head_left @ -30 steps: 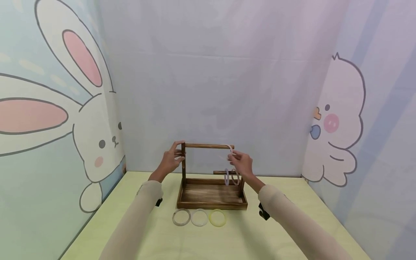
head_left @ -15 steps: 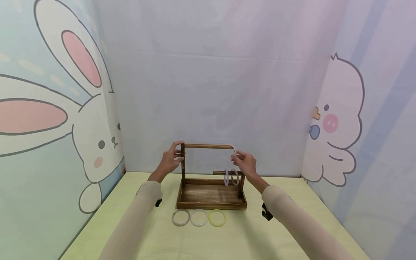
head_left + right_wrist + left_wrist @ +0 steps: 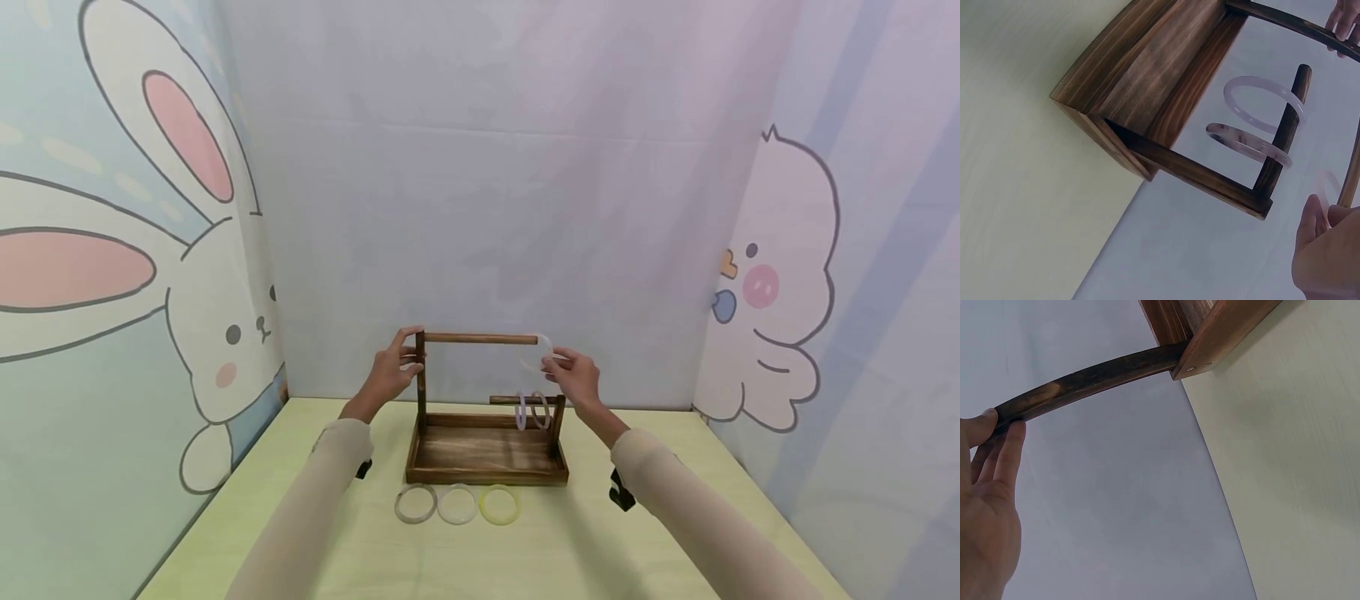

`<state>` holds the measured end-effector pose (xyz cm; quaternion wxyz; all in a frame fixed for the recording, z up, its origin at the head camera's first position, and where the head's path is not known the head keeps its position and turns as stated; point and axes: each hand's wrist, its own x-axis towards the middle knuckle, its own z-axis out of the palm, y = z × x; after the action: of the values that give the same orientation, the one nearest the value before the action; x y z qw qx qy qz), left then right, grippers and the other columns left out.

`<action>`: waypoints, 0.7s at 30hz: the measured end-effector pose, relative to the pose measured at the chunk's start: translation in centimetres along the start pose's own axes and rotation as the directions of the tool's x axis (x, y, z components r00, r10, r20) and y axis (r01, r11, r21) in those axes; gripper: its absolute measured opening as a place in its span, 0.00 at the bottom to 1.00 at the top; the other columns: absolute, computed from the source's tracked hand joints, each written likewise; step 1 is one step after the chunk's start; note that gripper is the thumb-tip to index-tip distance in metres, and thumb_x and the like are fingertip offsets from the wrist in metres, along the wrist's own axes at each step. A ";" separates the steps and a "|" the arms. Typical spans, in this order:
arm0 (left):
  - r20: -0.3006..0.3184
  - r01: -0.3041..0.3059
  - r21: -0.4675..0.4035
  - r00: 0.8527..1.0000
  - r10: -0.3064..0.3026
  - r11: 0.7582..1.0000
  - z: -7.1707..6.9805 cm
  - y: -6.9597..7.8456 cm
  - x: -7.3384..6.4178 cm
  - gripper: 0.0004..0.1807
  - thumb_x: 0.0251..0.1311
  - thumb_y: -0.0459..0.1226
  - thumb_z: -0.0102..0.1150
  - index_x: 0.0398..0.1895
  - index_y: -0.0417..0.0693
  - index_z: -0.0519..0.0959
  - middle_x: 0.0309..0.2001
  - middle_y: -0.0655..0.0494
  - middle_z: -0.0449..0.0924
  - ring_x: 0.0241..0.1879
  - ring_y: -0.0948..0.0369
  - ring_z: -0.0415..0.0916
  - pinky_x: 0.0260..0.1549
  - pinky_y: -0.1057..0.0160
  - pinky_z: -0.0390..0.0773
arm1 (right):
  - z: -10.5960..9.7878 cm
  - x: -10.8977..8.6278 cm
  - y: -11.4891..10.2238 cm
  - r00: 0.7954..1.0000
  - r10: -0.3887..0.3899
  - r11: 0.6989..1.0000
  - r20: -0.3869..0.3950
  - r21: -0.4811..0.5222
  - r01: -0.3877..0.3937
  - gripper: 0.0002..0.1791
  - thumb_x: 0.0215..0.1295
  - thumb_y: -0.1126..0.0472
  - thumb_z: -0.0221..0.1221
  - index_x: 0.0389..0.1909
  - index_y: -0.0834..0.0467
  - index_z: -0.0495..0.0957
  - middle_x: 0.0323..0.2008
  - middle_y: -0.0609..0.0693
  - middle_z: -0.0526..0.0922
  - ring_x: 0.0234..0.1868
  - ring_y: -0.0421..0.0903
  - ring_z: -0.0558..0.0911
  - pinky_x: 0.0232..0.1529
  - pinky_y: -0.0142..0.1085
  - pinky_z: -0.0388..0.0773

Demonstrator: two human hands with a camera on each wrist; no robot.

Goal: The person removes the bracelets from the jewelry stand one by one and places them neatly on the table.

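My left hand (image 3: 388,371) grips the top of the tall left post (image 3: 1085,381) of a dark wooden rack, thumb on one side and fingers on the other. With thumb and fingertips, my right hand (image 3: 576,377) pinches a pale translucent bangle (image 3: 547,342) at the free right end of the rack's top bar (image 3: 480,338). On the shorter lower bar (image 3: 1285,134) hang two bangles: a lilac one (image 3: 1254,80) and a mottled brownish one (image 3: 1241,140). The right fingers cover part of the held bangle.
In front of the rack's tray (image 3: 486,477), three bangles lie flat in a row on the pale table (image 3: 480,567): greyish (image 3: 416,522), clear white (image 3: 457,522) and yellow (image 3: 499,522). A plain curtain (image 3: 480,208) hangs behind; cartoon-printed cloth stands at both sides.
My right hand has moved to the right, drawing the pale bangle along the top bar to its free end. The left hand keeps its grip on the post.
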<state>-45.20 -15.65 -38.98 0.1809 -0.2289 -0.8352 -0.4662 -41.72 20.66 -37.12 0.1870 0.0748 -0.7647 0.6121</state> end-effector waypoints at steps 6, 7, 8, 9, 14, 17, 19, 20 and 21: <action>-0.004 -0.016 0.011 1.000 0.016 1.000 0.1 -0.3 0.1 0.41 0.65 0.20 0.63 0.76 0.57 0.62 0.55 0.33 0.83 0.57 0.41 0.83 0.55 0.44 0.83 | -0.3 -0.2 -0.2 1.000 0.001 1.000 -0.012 -0.008 -0.002 0.21 0.73 0.67 0.63 0.64 0.70 0.77 0.51 0.70 0.85 0.50 0.62 0.88 0.49 0.44 0.87; -0.003 -0.017 0.011 1.000 0.017 1.000 0.1 -0.4 0.1 0.41 0.65 0.20 0.63 0.77 0.55 0.62 0.55 0.33 0.83 0.57 0.41 0.83 0.55 0.44 0.83 | -0.4 -0.2 -0.2 1.000 0.005 1.000 -0.012 -0.007 -0.005 0.22 0.73 0.67 0.63 0.64 0.70 0.77 0.51 0.70 0.85 0.51 0.63 0.87 0.48 0.42 0.87; -0.001 -0.018 0.011 1.000 0.018 1.000 0.0 -0.4 0.0 0.41 0.65 0.20 0.63 0.77 0.54 0.62 0.56 0.33 0.83 0.57 0.41 0.82 0.55 0.44 0.83 | -0.4 -0.2 -0.1 1.000 0.010 1.000 -0.012 -0.008 -0.010 0.22 0.73 0.67 0.63 0.65 0.69 0.77 0.51 0.69 0.85 0.51 0.63 0.87 0.48 0.41 0.87; 0.000 -0.020 0.009 1.000 0.020 1.000 0.0 -0.4 0.0 0.40 0.65 0.20 0.63 0.77 0.53 0.62 0.55 0.32 0.83 0.57 0.41 0.82 0.55 0.44 0.83 | -0.5 -0.2 -0.1 1.000 0.014 1.000 -0.012 -0.008 -0.014 0.22 0.73 0.67 0.63 0.65 0.69 0.77 0.51 0.69 0.85 0.51 0.63 0.87 0.47 0.40 0.87; 0.004 -0.017 0.007 1.000 0.017 1.000 0.0 -0.4 0.0 0.41 0.65 0.21 0.63 0.77 0.53 0.62 0.56 0.32 0.83 0.58 0.41 0.82 0.55 0.43 0.83 | -1.2 -0.2 0.1 1.000 0.018 1.000 -0.009 -0.008 -0.018 0.22 0.73 0.66 0.64 0.64 0.70 0.77 0.51 0.70 0.85 0.49 0.60 0.89 0.46 0.38 0.87; 0.004 -0.015 0.009 1.000 0.015 1.000 0.0 -0.4 0.0 0.41 0.65 0.21 0.63 0.77 0.54 0.62 0.56 0.33 0.83 0.58 0.41 0.82 0.54 0.44 0.83 | -1.7 -0.3 0.1 1.000 0.015 1.000 -0.006 -0.009 -0.015 0.22 0.73 0.66 0.64 0.64 0.71 0.77 0.51 0.71 0.84 0.48 0.59 0.89 0.47 0.39 0.87; 0.005 -0.016 0.008 1.000 0.015 1.000 0.0 -0.4 0.0 0.40 0.66 0.21 0.63 0.77 0.54 0.62 0.56 0.33 0.83 0.58 0.41 0.82 0.54 0.44 0.83 | -2.0 -0.5 0.1 1.000 0.021 1.000 -0.004 -0.006 -0.021 0.23 0.73 0.67 0.63 0.65 0.72 0.76 0.51 0.71 0.84 0.48 0.59 0.89 0.48 0.41 0.87; 0.005 -0.018 0.008 1.000 0.018 1.000 0.0 -0.4 0.0 0.41 0.66 0.21 0.63 0.77 0.54 0.62 0.56 0.33 0.83 0.58 0.41 0.82 0.54 0.44 0.83 | -2.2 -0.6 0.1 1.000 0.027 1.000 -0.006 -0.008 -0.027 0.23 0.73 0.67 0.64 0.65 0.71 0.76 0.51 0.71 0.85 0.48 0.59 0.89 0.48 0.40 0.87; 0.006 -0.025 0.008 1.000 0.025 1.000 -0.1 -0.4 0.0 0.41 0.66 0.21 0.63 0.77 0.54 0.61 0.56 0.33 0.83 0.58 0.41 0.82 0.54 0.44 0.83 | -2.3 -0.7 0.1 0.999 0.033 0.999 -0.004 -0.007 -0.033 0.23 0.73 0.67 0.64 0.65 0.71 0.76 0.51 0.70 0.85 0.48 0.58 0.89 0.48 0.40 0.87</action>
<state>-45.40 -15.91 -39.24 0.1851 -0.2399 -0.8347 -0.4599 -40.63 22.81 -37.04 0.1788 0.0602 -0.7676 0.6126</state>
